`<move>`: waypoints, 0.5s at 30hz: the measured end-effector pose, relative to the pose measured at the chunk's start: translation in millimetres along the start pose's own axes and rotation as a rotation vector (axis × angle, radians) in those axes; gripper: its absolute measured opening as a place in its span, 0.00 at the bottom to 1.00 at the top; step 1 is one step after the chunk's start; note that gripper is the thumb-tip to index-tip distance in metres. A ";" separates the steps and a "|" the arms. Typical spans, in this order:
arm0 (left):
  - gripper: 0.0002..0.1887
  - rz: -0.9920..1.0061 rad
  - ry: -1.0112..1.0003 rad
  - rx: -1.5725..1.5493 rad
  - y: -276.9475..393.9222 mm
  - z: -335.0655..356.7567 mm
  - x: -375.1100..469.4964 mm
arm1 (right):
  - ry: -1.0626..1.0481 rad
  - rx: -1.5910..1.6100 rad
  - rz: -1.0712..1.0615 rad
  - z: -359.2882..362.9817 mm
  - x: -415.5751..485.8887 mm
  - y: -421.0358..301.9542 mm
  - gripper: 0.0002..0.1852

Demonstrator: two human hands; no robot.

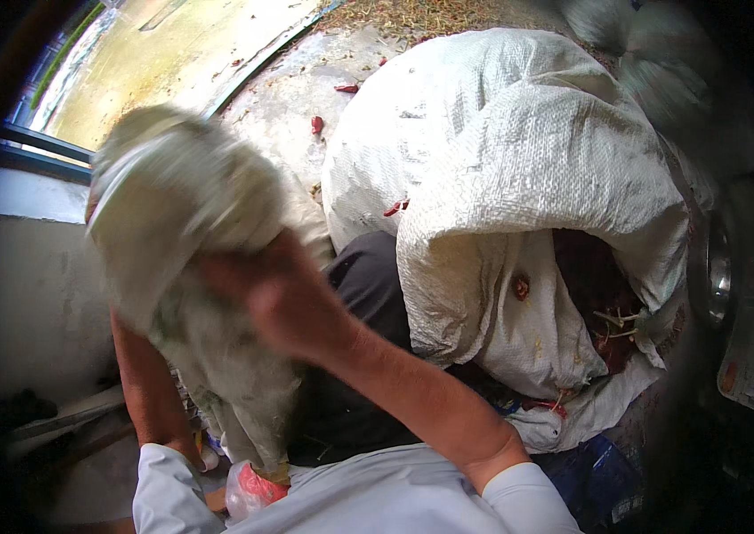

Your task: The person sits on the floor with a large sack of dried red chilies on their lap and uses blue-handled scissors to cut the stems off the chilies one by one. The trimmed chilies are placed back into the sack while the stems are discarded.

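A bunched beige woven sack point(183, 180), blurred by motion, hangs in front of me on the left. My right hand point(250, 284) reaches across my body and grips its side, fingers partly lost in the folds. Behind the same sack rises my left forearm. Most of my left hand point(90, 203) is hidden there, with only a sliver showing at the cloth's outer edge. To the right of my knee point(370, 267) stands a large white woven sack point(517, 153), its mouth folded open towards me. Dark red contents and pale stems point(617, 322) show inside it.
Dried red chillies point(317, 125) lie scattered on the concrete floor point(277, 120), with a heap of plant debris point(417, 17) farther off. A metal door track point(270, 60) borders the floor. A plastic bag with something red point(253, 490) is by my lap. A grey wall point(36, 287) stands left.
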State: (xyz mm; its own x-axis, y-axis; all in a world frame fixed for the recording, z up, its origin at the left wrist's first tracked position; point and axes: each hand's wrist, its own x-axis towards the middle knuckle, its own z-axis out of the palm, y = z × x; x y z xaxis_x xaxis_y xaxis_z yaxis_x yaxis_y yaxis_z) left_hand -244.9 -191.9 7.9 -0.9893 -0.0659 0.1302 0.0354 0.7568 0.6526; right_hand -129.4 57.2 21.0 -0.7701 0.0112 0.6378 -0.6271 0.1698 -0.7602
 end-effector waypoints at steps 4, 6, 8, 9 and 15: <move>0.26 0.593 0.606 0.349 41.0 5.6 -48.3 | 0.414 0.753 0.402 -27.0 6.8 27.0 0.17; 0.24 0.819 0.555 0.515 20.8 11.2 -108.0 | 0.447 1.343 0.675 -41.2 0.4 26.1 0.17; 0.20 0.751 0.162 0.466 1.8 34.9 -167.1 | 0.200 0.420 0.346 -40.9 -23.5 33.1 0.18; 0.20 0.764 0.010 0.484 11.6 48.1 -175.5 | 0.119 0.392 0.368 -39.9 -31.2 28.0 0.19; 0.20 0.486 -0.413 0.266 27.4 54.1 -190.6 | -0.571 0.747 0.495 -31.1 -42.4 -18.3 0.17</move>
State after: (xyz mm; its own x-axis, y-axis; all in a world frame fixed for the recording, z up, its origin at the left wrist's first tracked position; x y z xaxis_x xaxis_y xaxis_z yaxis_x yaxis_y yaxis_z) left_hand -63.0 -123.4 -39.4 -0.8444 0.5347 0.0320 0.5051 0.7748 0.3801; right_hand -81.6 84.3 11.8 -0.7785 -0.5836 0.2309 0.0081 -0.3773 -0.9261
